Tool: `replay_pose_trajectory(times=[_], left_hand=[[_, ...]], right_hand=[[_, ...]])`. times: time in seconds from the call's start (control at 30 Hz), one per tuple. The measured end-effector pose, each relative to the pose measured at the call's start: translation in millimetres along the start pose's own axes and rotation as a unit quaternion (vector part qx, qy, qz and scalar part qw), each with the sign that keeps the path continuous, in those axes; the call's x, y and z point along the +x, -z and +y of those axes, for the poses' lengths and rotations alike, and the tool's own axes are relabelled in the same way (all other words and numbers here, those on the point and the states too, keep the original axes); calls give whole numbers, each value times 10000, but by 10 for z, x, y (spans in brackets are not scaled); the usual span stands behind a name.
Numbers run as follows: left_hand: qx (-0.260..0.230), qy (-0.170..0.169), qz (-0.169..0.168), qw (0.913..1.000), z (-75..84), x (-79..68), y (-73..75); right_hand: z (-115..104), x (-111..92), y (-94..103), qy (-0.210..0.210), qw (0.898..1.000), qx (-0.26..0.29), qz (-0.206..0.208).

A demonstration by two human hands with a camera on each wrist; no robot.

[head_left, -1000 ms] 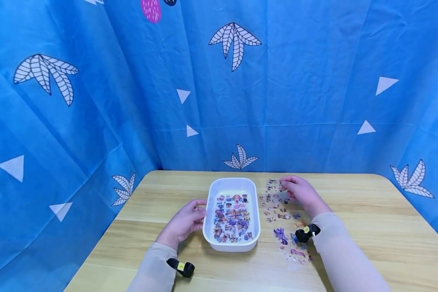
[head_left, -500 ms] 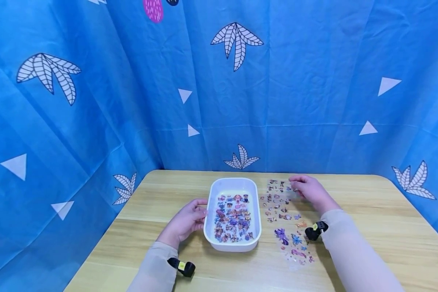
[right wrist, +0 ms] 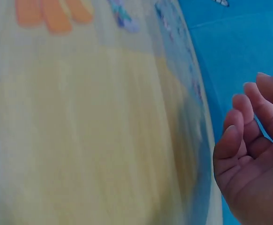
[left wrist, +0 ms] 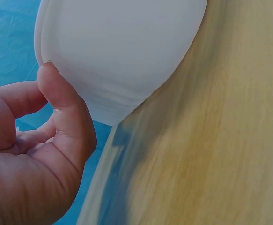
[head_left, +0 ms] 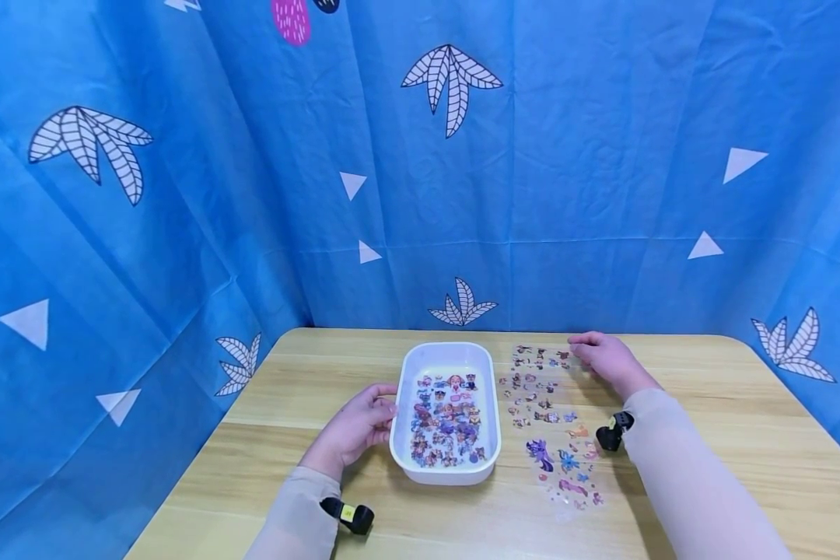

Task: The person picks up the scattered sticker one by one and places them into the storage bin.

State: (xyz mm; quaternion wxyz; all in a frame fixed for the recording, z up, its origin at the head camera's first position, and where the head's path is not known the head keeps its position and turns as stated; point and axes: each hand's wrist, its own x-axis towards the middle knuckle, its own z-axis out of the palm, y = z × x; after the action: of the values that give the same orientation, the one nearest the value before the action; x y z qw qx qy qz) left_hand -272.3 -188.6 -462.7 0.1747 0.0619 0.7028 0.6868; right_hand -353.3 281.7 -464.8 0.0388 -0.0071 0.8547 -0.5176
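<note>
A white tray (head_left: 448, 348) stands mid-table with a sheet of small cartoon stickers (head_left: 446, 420) lying inside it. My left hand (head_left: 364, 420) holds the tray's left rim; in the left wrist view its thumb (left wrist: 63, 108) presses the tray's outer wall (left wrist: 122, 47), the other fingers curled. A clear sticker sheet (head_left: 542, 412) lies flat to the right of the tray. My right hand (head_left: 602, 356) is at the sheet's far right corner, its fingers relaxed and holding nothing; the right wrist view shows that hand (right wrist: 253, 154) loosely curved beside the blurred sheet (right wrist: 127, 23).
The wooden table (head_left: 728, 435) has rounded corners and a front edge near me. A blue patterned curtain (head_left: 567, 194) hangs close behind and on both sides. Black wrist cameras (head_left: 350, 513) sit on both sleeves.
My right hand has slid right, off the upper middle of the clear sticker sheet to its far right corner. The left hand and the tray have stayed put.
</note>
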Motion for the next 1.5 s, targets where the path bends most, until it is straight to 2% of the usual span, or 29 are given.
replay_pose_trajectory(times=[0.27, 0.67, 1.17, 1.5], left_hand=[[-1, 30, 29, 10000, 11, -2, -3], [-33, -47, -57, 10000, -5, -5, -23], [-89, -52, -77, 9999, -30, 3, -23], [-69, -22, -65, 10000, -30, -1, -16]], right_hand=[[71, 88, 0, -2, 9976, -690, 49], [40, 161, -29, 19, 9894, -1445, -117], [48, 231, -38, -231, 9833, -1807, -59], [33, 161, -39, -247, 9811, -1917, -33]])
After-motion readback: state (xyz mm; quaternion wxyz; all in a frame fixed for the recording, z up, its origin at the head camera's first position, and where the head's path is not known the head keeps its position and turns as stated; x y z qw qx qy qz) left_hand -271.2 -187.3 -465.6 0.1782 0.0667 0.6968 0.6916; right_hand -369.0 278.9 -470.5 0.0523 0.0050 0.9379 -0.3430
